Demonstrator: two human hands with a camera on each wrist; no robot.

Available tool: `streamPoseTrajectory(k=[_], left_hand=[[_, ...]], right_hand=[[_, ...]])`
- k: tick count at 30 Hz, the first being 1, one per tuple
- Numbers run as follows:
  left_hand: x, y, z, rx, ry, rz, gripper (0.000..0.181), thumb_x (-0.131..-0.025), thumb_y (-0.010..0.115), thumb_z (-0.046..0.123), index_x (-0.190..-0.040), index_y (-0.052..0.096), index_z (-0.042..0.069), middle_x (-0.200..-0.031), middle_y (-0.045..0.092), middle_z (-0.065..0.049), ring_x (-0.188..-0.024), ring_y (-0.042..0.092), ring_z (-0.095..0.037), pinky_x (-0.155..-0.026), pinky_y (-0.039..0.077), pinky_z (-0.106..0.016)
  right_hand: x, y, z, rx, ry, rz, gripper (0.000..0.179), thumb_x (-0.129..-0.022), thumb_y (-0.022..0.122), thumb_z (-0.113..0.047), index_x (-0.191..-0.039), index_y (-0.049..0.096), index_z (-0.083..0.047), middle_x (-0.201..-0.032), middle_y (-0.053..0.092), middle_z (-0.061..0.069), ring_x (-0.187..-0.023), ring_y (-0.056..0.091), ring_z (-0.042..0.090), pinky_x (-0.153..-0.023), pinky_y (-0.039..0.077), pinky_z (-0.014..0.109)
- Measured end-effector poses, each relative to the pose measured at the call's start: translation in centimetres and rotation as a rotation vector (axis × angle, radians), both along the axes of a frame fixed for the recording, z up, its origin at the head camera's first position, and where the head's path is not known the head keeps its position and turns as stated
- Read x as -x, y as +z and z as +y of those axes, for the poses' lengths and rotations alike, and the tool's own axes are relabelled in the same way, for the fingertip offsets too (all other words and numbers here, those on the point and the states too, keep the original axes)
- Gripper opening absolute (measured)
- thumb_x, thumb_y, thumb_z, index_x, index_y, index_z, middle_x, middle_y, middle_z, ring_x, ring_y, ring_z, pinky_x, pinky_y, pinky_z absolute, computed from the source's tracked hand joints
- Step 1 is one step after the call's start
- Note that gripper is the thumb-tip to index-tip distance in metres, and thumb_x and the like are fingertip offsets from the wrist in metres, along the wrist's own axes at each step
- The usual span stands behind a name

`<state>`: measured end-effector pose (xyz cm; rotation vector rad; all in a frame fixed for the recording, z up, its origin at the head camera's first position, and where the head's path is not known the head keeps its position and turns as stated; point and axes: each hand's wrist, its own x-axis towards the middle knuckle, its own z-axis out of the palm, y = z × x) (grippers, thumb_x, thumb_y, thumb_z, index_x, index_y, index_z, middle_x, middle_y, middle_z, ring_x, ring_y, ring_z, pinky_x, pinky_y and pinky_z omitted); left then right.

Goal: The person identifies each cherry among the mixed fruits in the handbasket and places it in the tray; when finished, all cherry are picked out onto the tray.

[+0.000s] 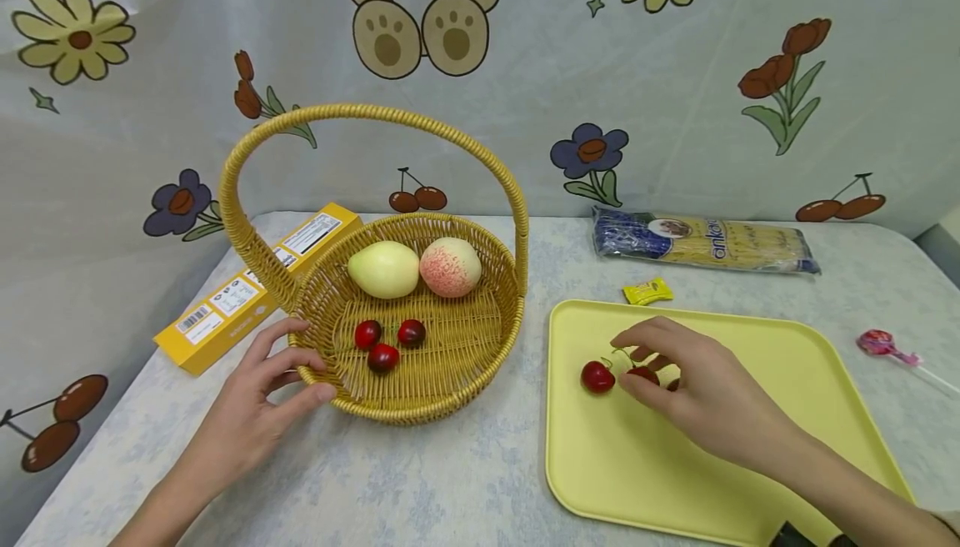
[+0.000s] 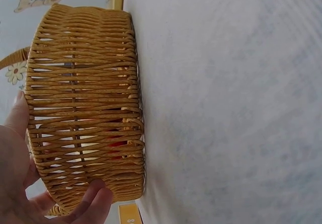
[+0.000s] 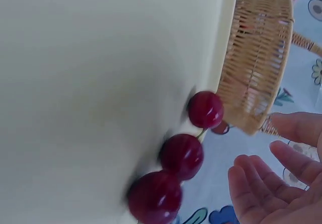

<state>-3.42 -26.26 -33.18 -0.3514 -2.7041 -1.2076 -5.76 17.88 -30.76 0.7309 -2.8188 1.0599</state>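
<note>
My left hand (image 1: 255, 401) holds the near-left rim of a wicker basket (image 1: 420, 409); in the left wrist view its fingers (image 2: 98, 199) lie against the woven side. Inside the basket are a pale yellow-green pear-shaped fruit (image 1: 384, 269), a peach (image 1: 451, 268) and three dark red cherries (image 1: 383, 358). Over a yellow tray (image 1: 622, 464) hovers my right hand (image 1: 701, 384), thumb and fingers apart and holding nothing. Just below it, a row of three cherries (image 3: 181, 156) lies on the tray, partly hidden by the hand in the head view.
A yellow box (image 1: 258, 288) lies behind the basket's left side. Beyond the tray are a yellow-wrapped candy (image 1: 648, 291) and a pack of noodles (image 1: 705, 242). To the tray's right lies a lollipop (image 1: 888, 347). The basket's tall handle (image 1: 375, 112) arches upward.
</note>
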Motion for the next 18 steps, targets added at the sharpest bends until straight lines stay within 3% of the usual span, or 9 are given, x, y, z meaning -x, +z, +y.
streamPoseTrajectory(k=[10, 18], left_hand=[[0.0, 0.0, 0.0, -0.004, -0.005, 0.008, 0.019, -0.083, 0.079, 0.005, -0.098, 0.067, 0.009, -0.14, 0.041, -0.009, -0.117, 0.043, -0.012, -0.084, 0.045, -0.006], [0.1, 0.0, 0.0, -0.01, -0.008, -0.002, 0.018, -0.083, 0.079, 0.005, -0.097, 0.067, 0.009, -0.14, 0.041, -0.01, -0.119, 0.044, -0.027, -0.085, 0.044, -0.006]], right_hand=[[1.1, 1.7, -5.6, 0.093, 0.188, 0.056, 0.029, -0.086, 0.075, -0.002, -0.111, 0.068, -0.015, -0.105, 0.062, -0.01, -0.078, 0.055, 0.005, -0.06, 0.052, 0.024], [2.9, 2.5, -10.9, 0.054, 0.341, 0.091, 0.027, -0.087, 0.074, -0.01, -0.114, 0.068, -0.011, -0.11, 0.061, -0.004, -0.089, 0.057, 0.008, -0.069, 0.051, 0.024]])
